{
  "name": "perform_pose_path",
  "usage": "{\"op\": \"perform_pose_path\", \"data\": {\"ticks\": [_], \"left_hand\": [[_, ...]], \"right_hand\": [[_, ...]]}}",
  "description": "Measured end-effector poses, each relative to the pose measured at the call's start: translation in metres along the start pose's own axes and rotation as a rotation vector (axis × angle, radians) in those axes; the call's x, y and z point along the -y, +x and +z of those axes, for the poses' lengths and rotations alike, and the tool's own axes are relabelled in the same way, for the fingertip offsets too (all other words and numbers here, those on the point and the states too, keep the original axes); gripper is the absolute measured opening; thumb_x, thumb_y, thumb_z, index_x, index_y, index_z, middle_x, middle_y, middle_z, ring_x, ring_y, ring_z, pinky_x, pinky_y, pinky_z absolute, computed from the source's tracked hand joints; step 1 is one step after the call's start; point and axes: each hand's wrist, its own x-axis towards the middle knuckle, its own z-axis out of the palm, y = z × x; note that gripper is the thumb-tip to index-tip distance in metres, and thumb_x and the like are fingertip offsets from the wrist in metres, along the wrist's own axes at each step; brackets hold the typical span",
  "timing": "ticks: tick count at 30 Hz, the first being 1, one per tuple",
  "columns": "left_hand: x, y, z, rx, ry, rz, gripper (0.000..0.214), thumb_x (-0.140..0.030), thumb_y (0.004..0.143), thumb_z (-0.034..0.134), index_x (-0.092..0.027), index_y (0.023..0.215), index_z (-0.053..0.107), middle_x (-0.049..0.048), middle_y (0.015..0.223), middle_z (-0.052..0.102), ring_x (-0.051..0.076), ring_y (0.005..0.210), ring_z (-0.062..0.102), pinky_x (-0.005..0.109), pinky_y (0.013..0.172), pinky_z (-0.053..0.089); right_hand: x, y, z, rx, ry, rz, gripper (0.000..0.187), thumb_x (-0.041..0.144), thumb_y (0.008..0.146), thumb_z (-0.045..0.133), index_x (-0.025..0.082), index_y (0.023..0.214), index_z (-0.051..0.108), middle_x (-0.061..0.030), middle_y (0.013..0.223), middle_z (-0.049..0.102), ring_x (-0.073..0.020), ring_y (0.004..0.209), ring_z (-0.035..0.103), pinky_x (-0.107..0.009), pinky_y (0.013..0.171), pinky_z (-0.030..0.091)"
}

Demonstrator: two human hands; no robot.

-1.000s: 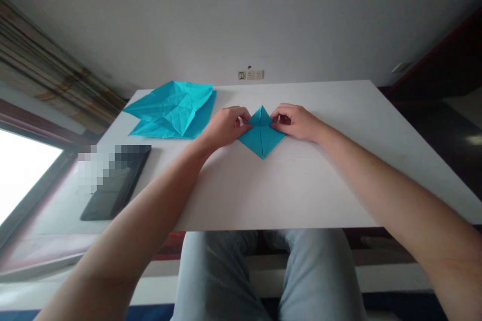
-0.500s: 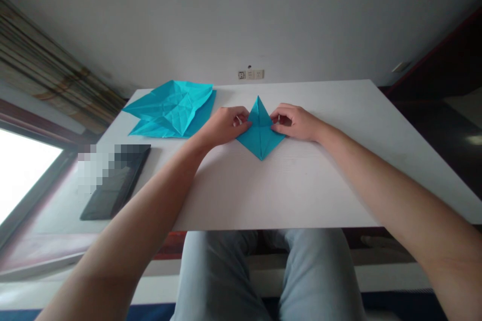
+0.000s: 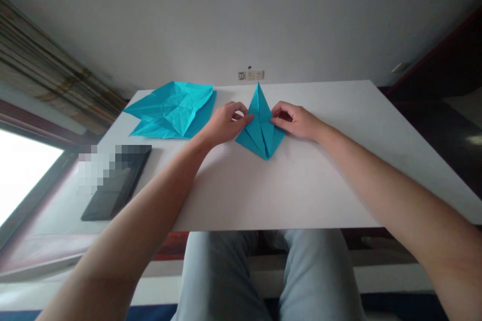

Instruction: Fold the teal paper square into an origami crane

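Folded blue paper (image 3: 260,130), mid-frame, long axis up-frame, between left hand (image 3: 225,123) and right hand (image 3: 296,121), each pinching an edge.

We're watching the turquoise folded paper (image 3: 261,125) on the white table (image 3: 301,195), kite-shaped, narrow tip pointing away, near folds slightly parted.

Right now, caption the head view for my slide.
Left hand and right hand hold a folded turquoise paper at a white table, creased paper lying leftward.
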Motion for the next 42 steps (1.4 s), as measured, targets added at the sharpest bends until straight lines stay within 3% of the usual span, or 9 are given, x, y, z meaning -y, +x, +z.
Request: {"op": "perform_pose_path", "data": {"ticks": [4, 13, 19, 21, 27, 33, 39, 42], "left_hand": [[0.0, -0.002, 0.001, 0.013, -0.085, -0.089, 0.029, -0.051, 0.103, 0.081, -0.024, 0.109, 0.069, 0.0045, 0.1, 0.08, 0.021, 0.089, 0.075, 0.029, 0.073, 0.058], [-0.001, 0.0, 0.003, 0.082, -0.354, -0.137, 0.031, -0.048, 0.104, 0.083, -0.022, 0.115, 0.07, 0.0068, 0.105, 0.084, 0.021, 0.09, 0.08, 0.033, 0.082, 0.065], [-0.003, -0.003, 0.003, 0.165, -0.42, -0.154, 0.073, -0.087, 0.088, 0.089, -0.019, 0.114, 0.082, 0.0126, 0.117, 0.089, 0.029, 0.107, 0.083, 0.036, 0.088, 0.069], [-0.006, -0.005, 0.004, 0.185, -0.478, -0.12, 0.079, -0.092, 0.086, 0.087, -0.018, 0.113, 0.084, 0.0132, 0.119, 0.09, 0.03, 0.109, 0.083, 0.037, 0.09, 0.07], [-0.013, -0.007, 0.008, 0.184, -0.597, -0.029, 0.076, -0.076, 0.08, 0.103, -0.015, 0.122, 0.086, 0.0152, 0.13, 0.09, 0.035, 0.121, 0.085, 0.044, 0.103, 0.071], [-0.009, -0.007, 0.012, 0.113, -0.597, -0.061, 0.069, -0.077, 0.084, 0.1, -0.016, 0.114, 0.088, 0.0138, 0.122, 0.092, 0.033, 0.11, 0.087, 0.04, 0.092, 0.073], [-0.015, -0.007, 0.01, 0.007, -0.691, -0.057, 0.067, -0.077, 0.087, 0.098, -0.019, 0.118, 0.088, 0.0119, 0.12, 0.093, 0.037, 0.118, 0.089, 0.046, 0.099, 0.076], [-0.015, -0.006, 0.01, -0.061, -0.699, -0.041, 0.06, -0.074, 0.091, 0.097, -0.02, 0.117, 0.087, 0.0113, 0.118, 0.093, 0.038, 0.122, 0.088, 0.048, 0.102, 0.077]], "right_hand": [[-0.002, 0.001, 0.002, -0.025, 0.031, 0.001, 0.043, 0.067, 0.093, 0.082, 0.03, 0.106, 0.065, -0.0019, 0.095, 0.075, -0.0255, 0.087, 0.066, -0.042, 0.084, 0.054], [0.005, 0.003, 0.006, -0.073, 0.142, 0.008, 0.048, 0.07, 0.088, 0.087, 0.03, 0.101, 0.065, -0.0039, 0.096, 0.074, -0.0265, 0.086, 0.068, -0.044, 0.08, 0.057], [0.018, 0.003, 0.007, -0.147, 0.161, 0.035, 0.064, 0.089, 0.083, 0.085, 0.031, 0.103, 0.064, -0.0052, 0.101, 0.075, -0.0282, 0.093, 0.07, -0.044, 0.082, 0.06], [0.021, 0.002, 0.008, -0.154, 0.157, 0.031, 0.069, 0.094, 0.082, 0.084, 0.031, 0.105, 0.065, -0.0063, 0.105, 0.075, -0.0292, 0.099, 0.072, -0.045, 0.085, 0.061], [0.018, 0.002, 0.011, -0.177, 0.219, -0.017, 0.073, 0.092, 0.084, 0.086, 0.033, 0.122, 0.066, -0.0053, 0.109, 0.074, -0.0277, 0.1, 0.073, -0.043, 0.089, 0.062], [0.006, 0.005, 0.014, -0.14, 0.351, -0.118, 0.065, 0.077, 0.089, 0.094, 0.032, 0.127, 0.068, 0.0016, 0.092, 0.069, -0.0192, 0.079, 0.064, -0.033, 0.071, 0.054], [0.015, -0.002, 0.015, -0.043, 0.382, -0.003, 0.058, 0.075, 0.083, 0.101, 0.026, 0.102, 0.079, -0.004, 0.099, 0.082, -0.0258, 0.092, 0.074, -0.039, 0.082, 0.063], [0.02, -0.004, 0.017, -0.003, 0.498, 0.036, 0.059, 0.068, 0.075, 0.109, 0.026, 0.108, 0.084, -0.0055, 0.112, 0.089, -0.0309, 0.105, 0.081, -0.047, 0.095, 0.069]]}}
